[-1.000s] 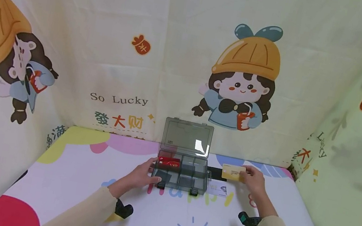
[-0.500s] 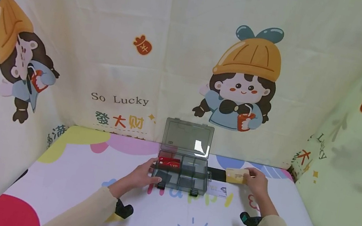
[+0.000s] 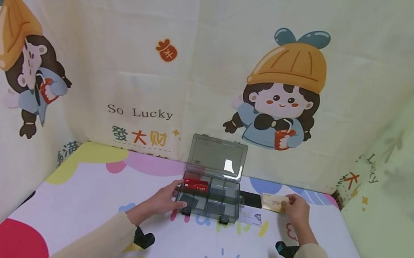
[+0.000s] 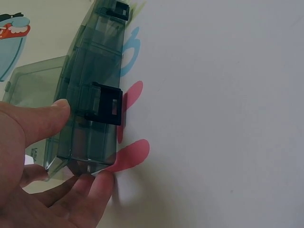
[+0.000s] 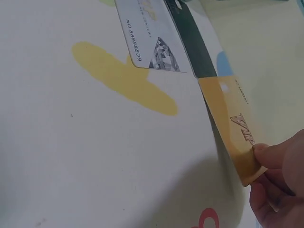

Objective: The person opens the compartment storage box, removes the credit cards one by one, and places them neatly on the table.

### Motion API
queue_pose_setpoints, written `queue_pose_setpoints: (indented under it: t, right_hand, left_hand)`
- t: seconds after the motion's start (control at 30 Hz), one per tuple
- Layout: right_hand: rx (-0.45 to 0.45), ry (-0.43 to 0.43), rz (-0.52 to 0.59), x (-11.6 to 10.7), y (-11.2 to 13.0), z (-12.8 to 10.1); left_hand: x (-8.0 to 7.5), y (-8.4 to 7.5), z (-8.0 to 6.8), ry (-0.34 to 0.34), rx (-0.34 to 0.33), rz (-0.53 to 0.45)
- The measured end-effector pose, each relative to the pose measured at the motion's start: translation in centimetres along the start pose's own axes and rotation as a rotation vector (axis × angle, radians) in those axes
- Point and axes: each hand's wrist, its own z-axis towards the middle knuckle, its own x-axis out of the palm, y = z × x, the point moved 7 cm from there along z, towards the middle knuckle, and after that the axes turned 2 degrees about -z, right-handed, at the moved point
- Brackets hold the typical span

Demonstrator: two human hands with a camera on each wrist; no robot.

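Note:
A smoky clear plastic compartment box stands on the table with its lid raised. My left hand grips its left end, thumb over the front corner and fingers round the side. Inside, a red VIP card lies in the back left; a dark flat piece shows in the front left. My right hand pinches the right end of a gold VIP card between thumb and fingers. The gold card is tilted, its near edge casting a shadow on the table.
Right of the box lie a black card and a white card with a diamond print. Black latches stick out from the box's front. A printed curtain rises behind the table.
The gold card has moved right and slightly nearer in my right hand, leaving more of the black card showing. My left hand keeps its grip on the box. The head view has shifted slightly.

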Motion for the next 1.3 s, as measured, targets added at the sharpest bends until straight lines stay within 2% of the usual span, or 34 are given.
queue_pose_setpoints:
  t: [0.3,0.63,0.77,0.9,1.13,1.3]
  right_hand:
    - [-0.022,0.025,-0.131,0.7,0.1,0.9]
    - [-0.081,0.001,-0.224,0.9,0.4,1.0]
    - [-0.06,0.009,-0.199,1.4,1.1,0.8]
    - [-0.053,0.012,-0.124,1.8,1.2,0.3]
    - [-0.139,0.025,0.06,2.2,2.4,-0.4]
    - [-0.198,0.014,0.126,2.1,3.8,-0.8]
  left_hand:
    - [-0.1,0.2,0.1,-0.003,0.007,-0.011]
    - [0.0,-0.1,0.1,0.007,-0.004,-0.006]
    - [-0.1,0.1,0.0,0.001,-0.009,-0.018]
    - [0.1,0.1,0.0,0.005,0.0,-0.017]
    - [0.1,0.2,0.0,0.003,0.007,-0.007]
    - [0.0,0.2,0.1,0.001,0.021,0.001]
